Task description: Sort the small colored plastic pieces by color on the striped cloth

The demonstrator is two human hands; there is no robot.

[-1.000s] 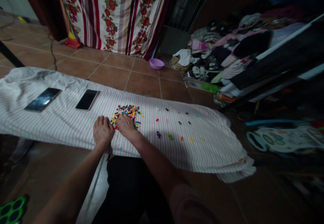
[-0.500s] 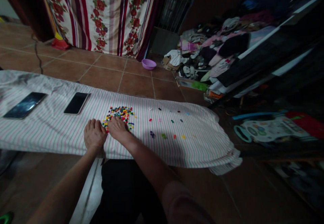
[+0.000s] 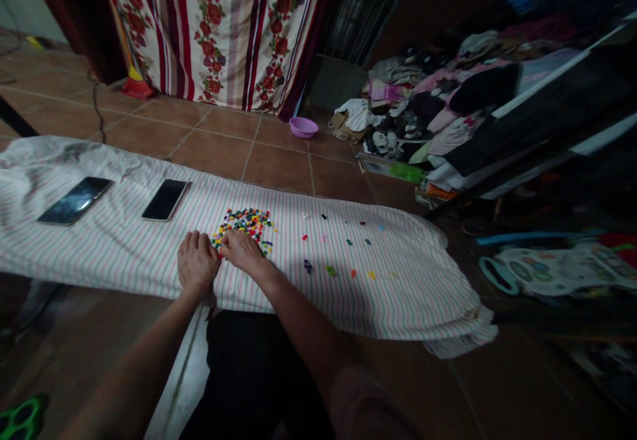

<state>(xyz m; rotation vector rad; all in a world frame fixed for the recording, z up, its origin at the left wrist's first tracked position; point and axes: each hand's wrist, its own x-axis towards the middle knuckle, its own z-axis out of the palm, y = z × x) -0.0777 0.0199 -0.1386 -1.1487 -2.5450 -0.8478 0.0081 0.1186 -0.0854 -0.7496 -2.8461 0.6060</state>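
Note:
A pile of tiny coloured pieces (image 3: 253, 220), like small beads or blocks, lies on a striped cloth. My left hand (image 3: 198, 261) rests on the cloth at the pile's left edge, fingers lying forward and nothing visible in them. Reaching across the pile's near side, my right hand (image 3: 243, 250) has its fingers drawn together at the left edge, close to my left thumb. Whatever is between those fingertips is too small to make out. To the right, small sorted groups sit apart, among them dark purple pieces (image 3: 308, 267), green pieces (image 3: 331, 271) and yellow pieces (image 3: 371, 275).
Two phones lie left of the pile, a larger phone (image 3: 75, 200) and a smaller phone (image 3: 166, 200). The striped cloth (image 3: 398, 307) covers a long narrow surface. Beyond it are a purple basin (image 3: 303, 128), a floral curtain (image 3: 239, 35) and heaped clothes (image 3: 438, 88).
The view has shifted, so everything on the cloth appears further right. My right fingertips have drawn in at the pile's left edge; my left hand stays beside it.

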